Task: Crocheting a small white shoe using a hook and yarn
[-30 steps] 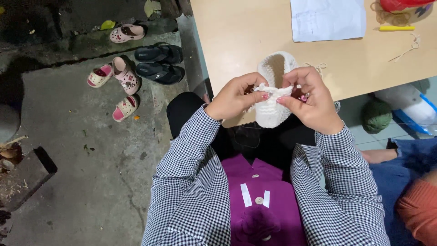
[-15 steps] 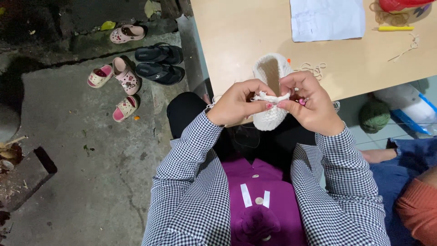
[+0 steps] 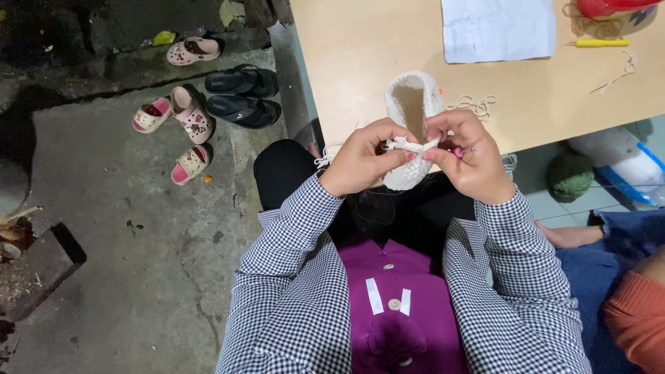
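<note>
A small white crocheted bootie point(image 3: 413, 104) is held upright over the edge of a light wooden table point(image 3: 360, 62). My left hand point(image 3: 364, 158) pinches the white strap or yarn at the bootie's near side. My right hand point(image 3: 465, 154) grips the same strap from the other side, fingertips almost meeting the left hand's. Loose white yarn point(image 3: 476, 105) trails from the bootie across the tabletop. Both sleeves are black-and-white checked.
On the table lie a white sheet of paper point(image 3: 499, 29), a yellow crochet hook point(image 3: 600, 43) and a red object point(image 3: 609, 7). Black sandals point(image 3: 242, 93) and pink children's shoes point(image 3: 181, 121) sit on the concrete floor at left. A green yarn ball point(image 3: 571, 176) and another person's arm point(image 3: 609, 242) are at right.
The bootie and both hands have shifted slightly up and toward the table; the fingers keep working the white strap between them.
</note>
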